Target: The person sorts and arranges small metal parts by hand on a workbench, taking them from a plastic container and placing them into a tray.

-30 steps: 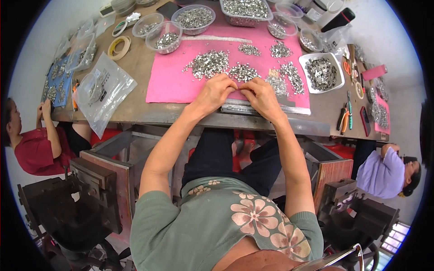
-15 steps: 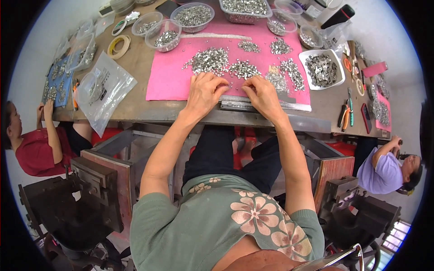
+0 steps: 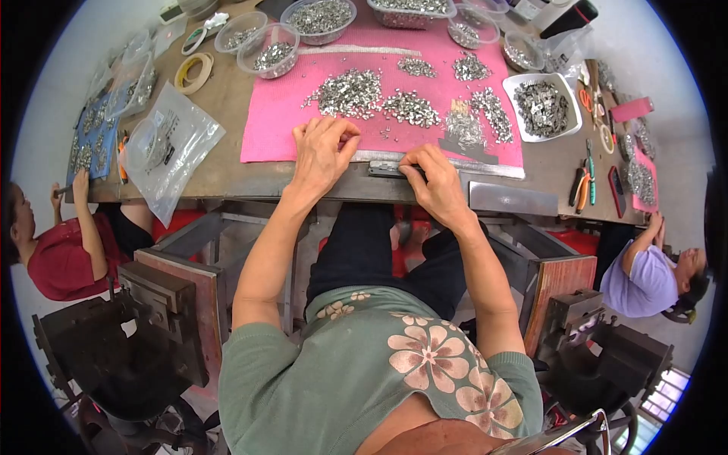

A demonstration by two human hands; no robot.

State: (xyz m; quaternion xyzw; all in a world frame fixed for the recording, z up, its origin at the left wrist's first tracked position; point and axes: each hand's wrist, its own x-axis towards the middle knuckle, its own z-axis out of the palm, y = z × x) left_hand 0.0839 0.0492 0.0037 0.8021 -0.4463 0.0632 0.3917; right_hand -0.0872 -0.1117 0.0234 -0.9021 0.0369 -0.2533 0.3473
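Note:
My left hand (image 3: 324,152) hovers at the near edge of the pink mat (image 3: 269,133), its fingers curled and thumb and fingertips closed together. Whatever it may pinch is too small to make out. Over the right part of a narrow dark metal bar (image 3: 385,170) at the table's front edge, my right hand (image 3: 435,180) has its fingertips pressed together; they hide what is between them. Beyond the hands lie a large pile of small silvery metal pieces (image 3: 347,92) and a smaller pile (image 3: 410,108). Thin metal strips (image 3: 464,130) lie right of them.
Clear plastic tubs (image 3: 318,17) of metal pieces stand at the back. A white dish (image 3: 544,108) of parts, pliers (image 3: 580,186) and a flat metal plate (image 3: 512,199) are on the right. Left are a plastic bag (image 3: 178,148) and tape roll (image 3: 194,73). People work at both sides.
My left hand has moved left, away from the bar. My right hand has come down and nearer to me, onto the bar's right part.

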